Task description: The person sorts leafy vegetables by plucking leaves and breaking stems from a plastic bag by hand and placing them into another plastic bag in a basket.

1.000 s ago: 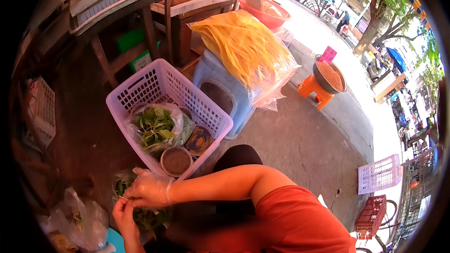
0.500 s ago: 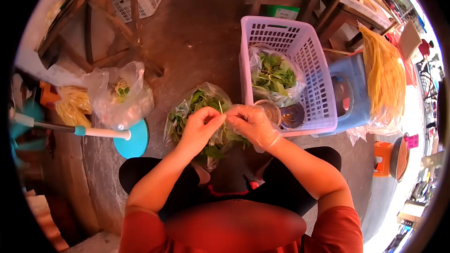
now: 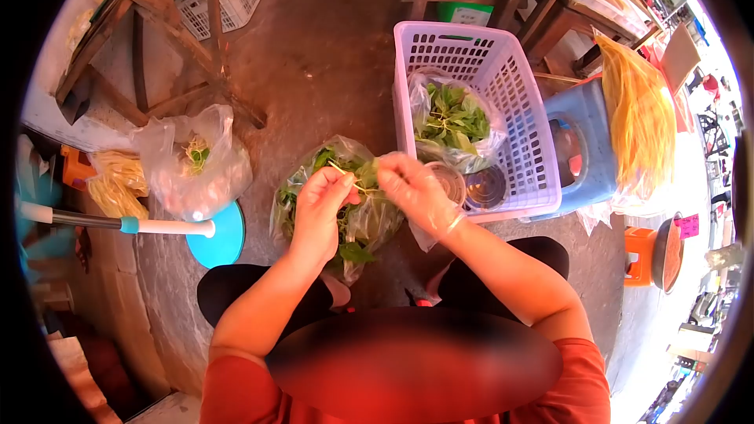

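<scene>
My left hand (image 3: pixel 320 202) is closed in a pinch on a thin pale green stem (image 3: pixel 338 166) that sticks up past the thumb. My right hand (image 3: pixel 416 192), in a clear plastic glove, is a little to the right, fingers pinched together; what they hold, if anything, I cannot make out. Beneath both hands lies an open clear plastic bag (image 3: pixel 375 228) full of leafy greens (image 3: pixel 356 253). A second bag of picked greens (image 3: pixel 449 119) sits inside the lilac plastic basket (image 3: pixel 536 102), beside round clear containers (image 3: pixel 485 187).
At left stand a clear bag (image 3: pixel 212 180) with some stems and a turquoise disc (image 3: pixel 224 239) on a pole. A blue stool (image 3: pixel 591 129) carrying a yellow bundle (image 3: pixel 635 114) is right of the basket. Wooden legs (image 3: pixel 177 27) and an orange stool (image 3: pixel 640 255) stand farther out.
My hands have drawn slightly apart. The left has turned more upright with the stem now tilted left, and the right has lifted a little. The view has shifted slightly.
</scene>
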{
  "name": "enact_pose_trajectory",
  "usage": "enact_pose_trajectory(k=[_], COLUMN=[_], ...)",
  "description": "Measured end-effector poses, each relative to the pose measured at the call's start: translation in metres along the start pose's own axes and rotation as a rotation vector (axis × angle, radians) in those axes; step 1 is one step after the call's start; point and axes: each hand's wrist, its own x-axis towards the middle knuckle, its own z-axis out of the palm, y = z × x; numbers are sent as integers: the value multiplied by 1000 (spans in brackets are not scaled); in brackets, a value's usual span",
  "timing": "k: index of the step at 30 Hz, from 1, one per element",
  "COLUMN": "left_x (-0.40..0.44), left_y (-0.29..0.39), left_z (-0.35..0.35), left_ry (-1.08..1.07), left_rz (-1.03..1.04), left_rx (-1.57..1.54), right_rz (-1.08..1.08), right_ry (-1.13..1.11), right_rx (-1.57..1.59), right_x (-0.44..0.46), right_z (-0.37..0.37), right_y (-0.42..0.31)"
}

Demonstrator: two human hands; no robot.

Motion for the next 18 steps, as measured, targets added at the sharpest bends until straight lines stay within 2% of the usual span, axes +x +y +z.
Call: enact_pose_trajectory(k=[3,4,7,12,14,15,16,17,18], left_x=[4,4,2,-2,-1,7,13,18,23], left_y=[-5,-6,-10,-21,-12,-7,1,9,15], left_z=[-2,-2,-4,7,6,-1,-10,-19,-29], left_ry=[-21,-23,-16,23,54,4,27,52,52], left_rz=[-14,-19,18,233,278,397,373,350,305], left_rx=[-64,-75,-92,-108,-137,-155,-178,-201,-214], right_rz=[115,21,-62,160,-169,-133,-96,140,-220], right_ry=[-237,-237,-125,-49,88,113,139,112,-55], right_rx=[-45,-249,-215,32,-163,-148,-133,-4,-400], right_x=[-7,-8,-10,-9,-8,-5,-1,3,8], right_z=[4,2,8,18,15,10,6,-6,-22], right_y=[-16,-12,-12,-19,15,17,17,13,19])
